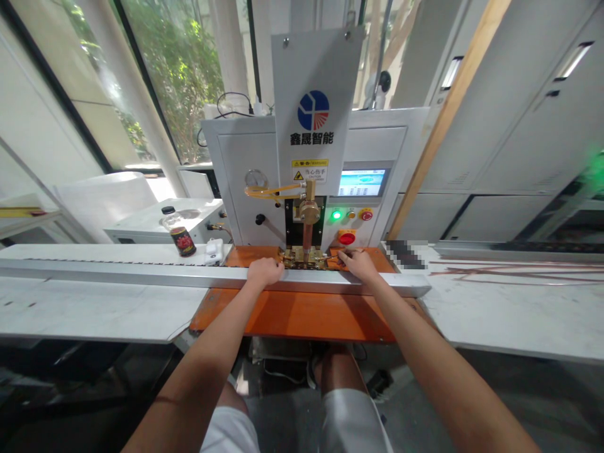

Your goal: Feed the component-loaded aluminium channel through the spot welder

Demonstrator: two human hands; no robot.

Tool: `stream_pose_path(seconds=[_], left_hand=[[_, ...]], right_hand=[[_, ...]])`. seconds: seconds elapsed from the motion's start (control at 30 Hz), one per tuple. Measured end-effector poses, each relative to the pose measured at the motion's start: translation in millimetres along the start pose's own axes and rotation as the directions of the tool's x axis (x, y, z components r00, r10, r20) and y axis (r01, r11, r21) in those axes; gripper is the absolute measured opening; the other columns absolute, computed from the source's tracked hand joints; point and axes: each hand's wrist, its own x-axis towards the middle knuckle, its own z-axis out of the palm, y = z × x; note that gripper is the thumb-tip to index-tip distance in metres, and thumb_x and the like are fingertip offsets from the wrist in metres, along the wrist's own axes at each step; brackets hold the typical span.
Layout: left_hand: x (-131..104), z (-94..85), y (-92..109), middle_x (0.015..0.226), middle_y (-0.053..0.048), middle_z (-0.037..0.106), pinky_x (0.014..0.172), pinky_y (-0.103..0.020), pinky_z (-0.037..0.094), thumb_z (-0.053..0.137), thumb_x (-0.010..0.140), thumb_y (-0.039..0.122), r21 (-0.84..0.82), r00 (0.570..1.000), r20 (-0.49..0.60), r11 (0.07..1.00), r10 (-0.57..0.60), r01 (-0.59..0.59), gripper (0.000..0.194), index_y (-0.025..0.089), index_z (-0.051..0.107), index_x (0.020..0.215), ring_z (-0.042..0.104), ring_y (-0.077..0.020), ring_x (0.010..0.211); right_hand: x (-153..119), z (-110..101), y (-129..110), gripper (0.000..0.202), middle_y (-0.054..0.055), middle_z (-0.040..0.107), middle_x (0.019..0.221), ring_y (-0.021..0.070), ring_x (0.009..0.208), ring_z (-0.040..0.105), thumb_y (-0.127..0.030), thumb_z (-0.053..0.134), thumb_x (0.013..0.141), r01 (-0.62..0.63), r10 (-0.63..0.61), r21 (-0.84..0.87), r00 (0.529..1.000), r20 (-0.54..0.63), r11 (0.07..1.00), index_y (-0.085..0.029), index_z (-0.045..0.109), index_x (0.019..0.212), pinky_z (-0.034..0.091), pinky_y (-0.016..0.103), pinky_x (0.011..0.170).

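Note:
A long grey metal channel [165, 274] lies across the front of a white machine [250, 151]. My left hand [265, 272] is closed at the channel's edge, left of the brass fixture [295, 255]; whatever its fingers hold is hidden. On the fixture's other side, my right hand [360, 264] pinches something small and thin that I cannot make out. Between the hands, an upright copper electrode [307, 242] reaches down to the fixture. A row of small dark pieces [123, 261] runs along the channel to the left.
An orange board [302, 314] lies under the channel. A dark-labelled bottle [181, 236] and a small white object [214, 251] stand at the left. Long copper strips [514, 272] lie at the right. The machine carries a lit screen [362, 182] and a red emergency button [366, 214].

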Motion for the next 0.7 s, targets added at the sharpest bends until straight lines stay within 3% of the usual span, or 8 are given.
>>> stream_pose_path(seconds=[0.47, 0.7], left_hand=[[-3, -3.4, 2, 0.108, -0.019, 0.071, 0.084, -0.036, 0.05, 0.029, 0.09, 0.047, -0.016, 1.0, -0.01, 1.0, -0.015, 0.014, 0.058, 0.013, 0.074, 0.102, 0.066, -0.0309, 0.103], [-3, -3.9, 2, 0.109, -0.018, 0.071, 0.085, -0.035, 0.05, 0.028, 0.09, 0.046, -0.006, 1.0, 0.005, 1.0, -0.007, 0.007, 0.058, 0.014, 0.074, 0.103, 0.066, -0.03, 0.103]], right_hand=[[6, -5, -9, 0.035, 0.01, 0.075, 0.085, 0.0203, 0.087, 0.069, -0.035, 0.05, 0.093, -0.015, 0.016, -0.024, 0.999, 0.042, 1.0, -0.015, 0.076, 0.082, 0.047, 0.024, 0.074], [17, 2, -19, 0.03, 0.009, 0.075, 0.082, 0.0183, 0.074, 0.068, -0.032, 0.052, 0.091, 0.113, -0.115, 0.033, 0.992, 0.046, 0.993, -0.014, 0.074, 0.082, 0.044, 0.023, 0.064]])
